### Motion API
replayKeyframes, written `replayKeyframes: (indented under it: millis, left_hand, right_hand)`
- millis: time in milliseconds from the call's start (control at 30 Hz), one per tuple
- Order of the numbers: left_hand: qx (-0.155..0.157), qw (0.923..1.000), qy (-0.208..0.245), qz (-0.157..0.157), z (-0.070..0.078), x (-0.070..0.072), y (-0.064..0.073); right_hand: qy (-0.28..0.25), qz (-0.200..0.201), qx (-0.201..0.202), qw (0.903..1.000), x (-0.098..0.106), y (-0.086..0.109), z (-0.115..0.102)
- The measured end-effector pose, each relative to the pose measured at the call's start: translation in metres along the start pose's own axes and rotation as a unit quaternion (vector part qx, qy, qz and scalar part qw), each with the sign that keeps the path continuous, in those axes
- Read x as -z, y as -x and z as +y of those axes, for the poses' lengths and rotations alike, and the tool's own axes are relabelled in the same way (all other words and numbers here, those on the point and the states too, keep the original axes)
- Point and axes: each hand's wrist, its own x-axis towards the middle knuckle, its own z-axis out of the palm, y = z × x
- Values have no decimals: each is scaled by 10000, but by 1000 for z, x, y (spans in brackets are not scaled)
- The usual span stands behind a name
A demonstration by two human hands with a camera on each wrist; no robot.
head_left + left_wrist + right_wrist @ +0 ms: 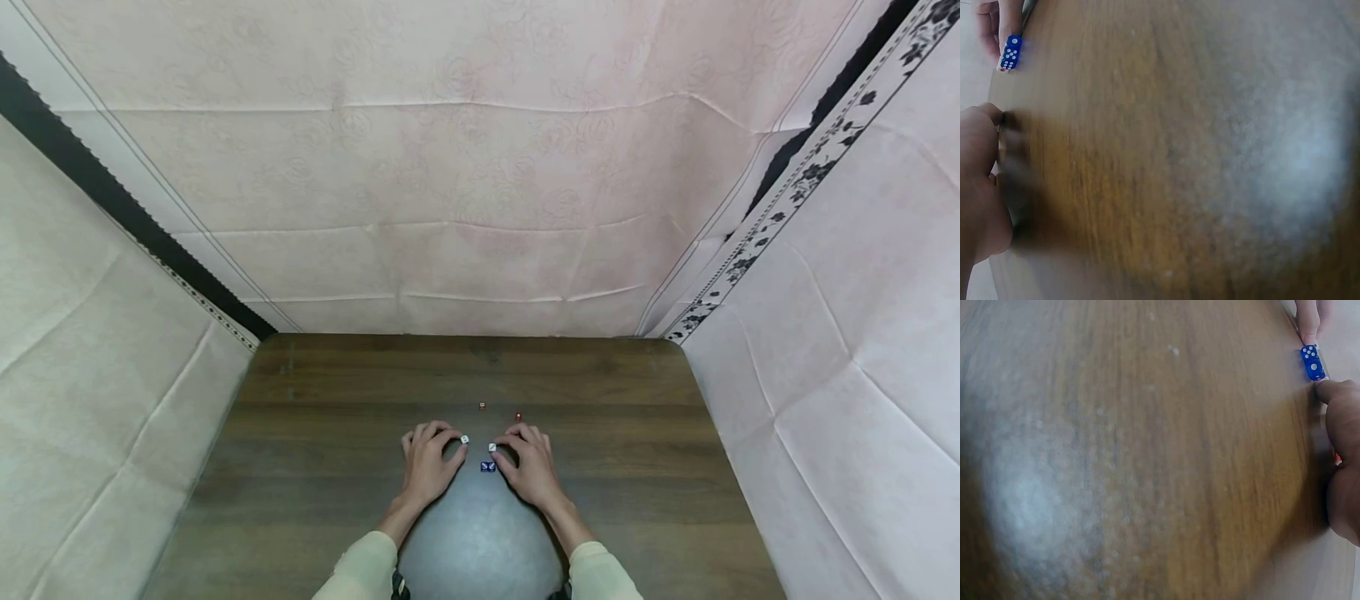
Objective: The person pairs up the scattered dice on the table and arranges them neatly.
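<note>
Two blue dice [488, 467] sit side by side on the wooden table, between the two hands. Just to their upper left, my left hand [429, 462] pinches a white die [465, 439] between thumb and forefinger. My right hand [531, 467] has another white die [492, 447] at its thumb and forefinger tips, right above the blue pair. Beyond the hands lie a red die [482, 406] and a second red die [518, 416], the latter near the right fingertips. In both wrist views the blue dice [1010, 52] largely hide the white ones.
The brown wooden table [315, 408] has rounded far corners. Pale cloth [465, 183] hangs behind it, with more cloth on the left [97, 333] and right [847, 367]. A bright glare [487, 533] lies on the near tabletop between the forearms.
</note>
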Motion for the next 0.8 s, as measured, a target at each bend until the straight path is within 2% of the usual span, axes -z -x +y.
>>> replayKeyframes:
  millis: [233, 533, 800]
  left_hand:
    - [-234, 9996, 84, -141, -3, 3, -5]
    - [-442, 9967, 146, -658, 5, 4, -14]
    - [-622, 9931, 85, -994, 12, 3, -13]
  right_hand:
    - [88, 11, 29, 10000, -2, 0, 2]
    - [25, -105, -89, 9999, 1, -2, 1]
    - [124, 38, 27, 9999, -4, 1, 4]
